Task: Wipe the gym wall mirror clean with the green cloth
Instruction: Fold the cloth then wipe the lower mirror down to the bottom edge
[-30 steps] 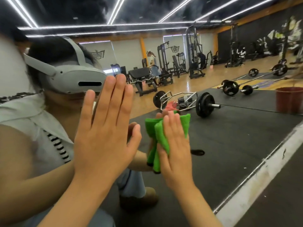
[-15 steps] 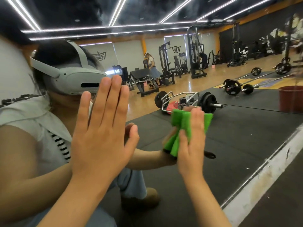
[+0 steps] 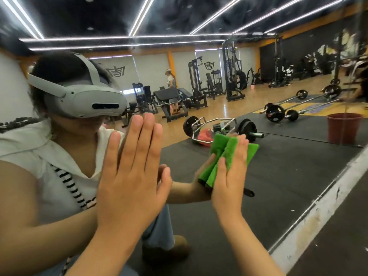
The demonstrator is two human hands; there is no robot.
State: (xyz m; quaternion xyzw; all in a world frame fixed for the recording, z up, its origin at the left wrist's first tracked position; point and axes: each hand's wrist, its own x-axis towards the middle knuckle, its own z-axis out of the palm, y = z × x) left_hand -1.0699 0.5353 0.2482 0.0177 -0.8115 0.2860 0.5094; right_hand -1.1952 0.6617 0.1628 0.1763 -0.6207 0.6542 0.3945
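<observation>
Left hand [image 3: 129, 176] flat on mirror [image 3: 288, 176], fingers straight; right hand [image 3: 229, 180] presses green cloth [image 3: 231, 150] with straight fingers, now farther right, toward the red bucket [image 3: 343, 128].

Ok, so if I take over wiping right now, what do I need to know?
Left hand: flat on the mirror, fingers straight, holding nothing.
Right hand: flat too, pressing the folded green cloth against the mirror.
Done: the cloth is on the mirror, but how much is already clean cannot be told.
Left: rub the cloth over the rest of the mirror.
</observation>
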